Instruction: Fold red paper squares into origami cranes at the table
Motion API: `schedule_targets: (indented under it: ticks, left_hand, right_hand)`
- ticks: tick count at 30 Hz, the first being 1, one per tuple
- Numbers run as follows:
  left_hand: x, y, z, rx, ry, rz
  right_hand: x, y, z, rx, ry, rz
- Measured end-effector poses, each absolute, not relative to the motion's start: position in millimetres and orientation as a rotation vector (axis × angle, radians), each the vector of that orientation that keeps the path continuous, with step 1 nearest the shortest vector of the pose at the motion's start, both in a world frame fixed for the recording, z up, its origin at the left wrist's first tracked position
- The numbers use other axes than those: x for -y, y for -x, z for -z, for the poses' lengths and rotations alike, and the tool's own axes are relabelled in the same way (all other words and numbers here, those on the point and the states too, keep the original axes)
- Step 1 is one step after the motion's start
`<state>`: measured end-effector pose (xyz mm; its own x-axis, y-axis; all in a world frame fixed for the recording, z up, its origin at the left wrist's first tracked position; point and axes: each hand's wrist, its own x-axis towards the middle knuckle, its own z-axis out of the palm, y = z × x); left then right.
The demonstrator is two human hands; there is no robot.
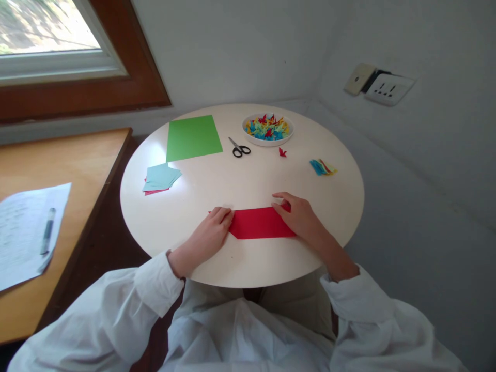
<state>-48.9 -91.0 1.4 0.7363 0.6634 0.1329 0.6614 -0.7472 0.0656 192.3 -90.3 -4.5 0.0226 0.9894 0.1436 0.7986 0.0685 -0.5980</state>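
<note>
A folded strip of red paper (259, 223) lies lengthwise on the round white table (248, 266), near its front edge. Its lower left corner is slanted. At the strip's left end, my left hand (211, 230) is closed, with the fingertips pressed together on the paper. My right hand (300, 214) curves over the other end and holds it; thumb and forefinger are a little apart, and a bit of red shows between them. The hands partly hide both ends of the strip.
Toward the back are a green sheet (194, 138), black-handled scissors (241, 150) and a white dish (267, 143) of small coloured folded-paper pieces. A red folded-paper piece (282, 152), coloured strips (322, 167) and light-blue papers (160, 176) lie nearer. A wooden desk (89, 160) stands left.
</note>
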Motion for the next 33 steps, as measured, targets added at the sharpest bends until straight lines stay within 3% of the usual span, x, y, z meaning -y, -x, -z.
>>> schedule_targets:
  ticks: [11, 33]
  left_hand:
    - [94.3, 42.1, -12.6, -1.117, -3.066, -0.028]
    - [102.3, 43.0, -0.3, -1.205, -2.906, -0.217]
  right_hand:
    - [99.9, -188.1, 5.0, 1.918, 1.69, -0.529]
    - [123.3, -203.0, 10.0, 1.706, 1.682, -0.578]
